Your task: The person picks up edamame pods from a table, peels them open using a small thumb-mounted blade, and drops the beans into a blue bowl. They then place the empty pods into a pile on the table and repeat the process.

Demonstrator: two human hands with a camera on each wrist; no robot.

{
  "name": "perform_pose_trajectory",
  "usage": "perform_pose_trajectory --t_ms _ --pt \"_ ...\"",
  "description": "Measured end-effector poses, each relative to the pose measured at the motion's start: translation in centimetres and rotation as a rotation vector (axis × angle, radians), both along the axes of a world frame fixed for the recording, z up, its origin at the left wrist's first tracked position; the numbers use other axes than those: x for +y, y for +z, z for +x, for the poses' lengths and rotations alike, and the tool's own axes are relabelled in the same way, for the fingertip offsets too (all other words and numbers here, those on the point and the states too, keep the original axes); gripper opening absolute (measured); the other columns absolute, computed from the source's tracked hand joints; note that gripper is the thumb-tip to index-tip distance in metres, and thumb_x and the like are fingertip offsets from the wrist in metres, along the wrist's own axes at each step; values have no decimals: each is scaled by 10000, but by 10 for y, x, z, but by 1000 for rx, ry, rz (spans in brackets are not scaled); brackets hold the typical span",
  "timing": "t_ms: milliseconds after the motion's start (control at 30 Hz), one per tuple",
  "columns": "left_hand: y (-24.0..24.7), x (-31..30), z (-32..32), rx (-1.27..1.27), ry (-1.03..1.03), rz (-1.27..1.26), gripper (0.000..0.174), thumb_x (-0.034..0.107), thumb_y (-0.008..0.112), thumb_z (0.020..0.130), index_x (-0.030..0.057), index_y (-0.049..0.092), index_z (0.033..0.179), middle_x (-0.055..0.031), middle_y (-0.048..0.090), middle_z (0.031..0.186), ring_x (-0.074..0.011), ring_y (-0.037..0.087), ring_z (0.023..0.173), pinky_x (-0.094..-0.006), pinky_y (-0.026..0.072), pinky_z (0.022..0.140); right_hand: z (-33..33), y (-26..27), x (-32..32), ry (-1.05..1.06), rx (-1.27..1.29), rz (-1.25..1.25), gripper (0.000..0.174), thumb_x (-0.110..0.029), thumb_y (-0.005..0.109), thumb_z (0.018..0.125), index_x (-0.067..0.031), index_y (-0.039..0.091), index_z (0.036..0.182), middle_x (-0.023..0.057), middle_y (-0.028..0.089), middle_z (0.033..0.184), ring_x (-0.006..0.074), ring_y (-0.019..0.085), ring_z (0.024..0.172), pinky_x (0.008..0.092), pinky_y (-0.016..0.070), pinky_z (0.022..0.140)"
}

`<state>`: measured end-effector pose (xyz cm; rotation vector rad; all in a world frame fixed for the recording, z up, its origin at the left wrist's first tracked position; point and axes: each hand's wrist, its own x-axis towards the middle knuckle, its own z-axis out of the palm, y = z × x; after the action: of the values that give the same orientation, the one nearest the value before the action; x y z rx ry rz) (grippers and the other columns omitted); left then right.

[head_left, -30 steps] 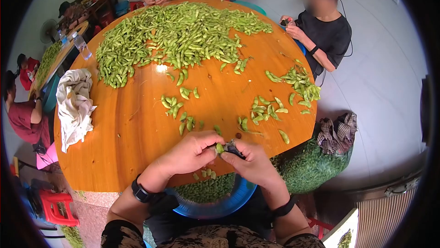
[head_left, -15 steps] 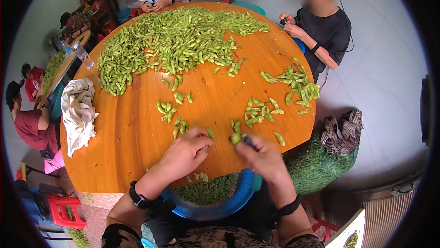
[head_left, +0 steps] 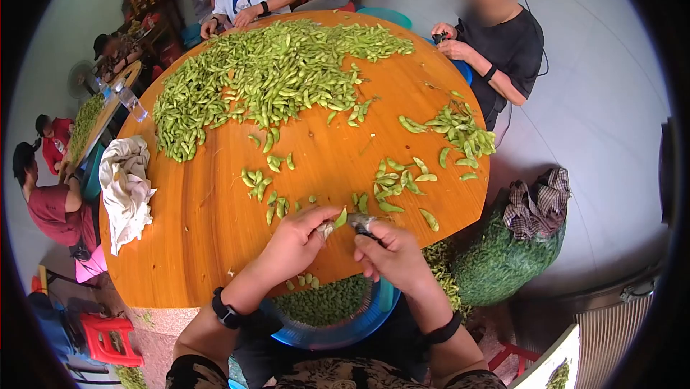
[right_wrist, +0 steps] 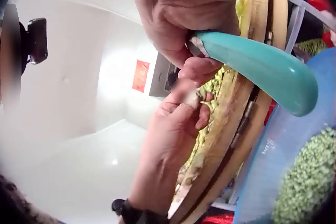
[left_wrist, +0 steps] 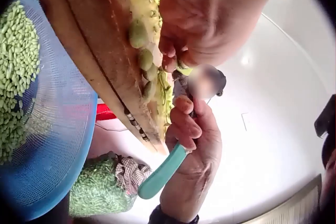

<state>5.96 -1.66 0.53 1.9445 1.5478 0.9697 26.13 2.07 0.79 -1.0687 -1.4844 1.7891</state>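
Observation:
My left hand (head_left: 295, 239) pinches a green soybean pod (head_left: 341, 218) between thumb and fingers, above the near edge of the wooden table (head_left: 194, 231). Opposite it, my right hand (head_left: 392, 254) grips a tool with a teal handle (right_wrist: 257, 64) and a greyish end (head_left: 361, 222) pointing at the pod. In the left wrist view that handle (left_wrist: 164, 174) sticks out below the fingers. Several pale shelled beans (head_left: 307, 280) lie at the table edge under the left hand. Below the hands, a blue basket (head_left: 330, 339) holds many shelled green beans (right_wrist: 310, 182).
A large heap of pods (head_left: 273, 73) covers the table's far side, with smaller groups (head_left: 392, 181) nearer. A white cloth (head_left: 126, 188) lies at the left edge. To the right stands a full green bag (head_left: 503, 267). A person in black (head_left: 499, 58) sits at the right.
Half a second ago the hands were apart, with a round green piece by the right hand's tool. Now they are closer together, and a pod shows in the left fingers, beside the tool.

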Motion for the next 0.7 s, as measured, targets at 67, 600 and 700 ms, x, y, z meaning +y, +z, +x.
perform_pose_trajectory --t_ms 67,600,700 --pt "-3 -5 -1 -193 3 -111 379 -112 527 844 45 610 1178 -86 593 905 -190 630 744 -292 512 653 -5 -5 -2 89 120 -98 119 -116 555 955 -24 597 1016 13 604 735 64 551 509 202 414 415" --pt "3 -16 -22 -477 -147 190 346 14 635 889 68 622 1231 -40 556 1033 -116 560 836 -238 468 761 -28 15 -8 144 463 -476 139 -148 565 955 -28 577 1025 50 613 741 86 515 467 210 339 379" --pt "5 -24 -26 -770 -47 -97 344 -11 562 911 52 584 1248 -87 562 1084 -162 581 850 -273 485 744 -26 26 -12 62 192 -195 117 -135 547 960 -28 572 1001 35 597 727 71 509 466 209 356 391"
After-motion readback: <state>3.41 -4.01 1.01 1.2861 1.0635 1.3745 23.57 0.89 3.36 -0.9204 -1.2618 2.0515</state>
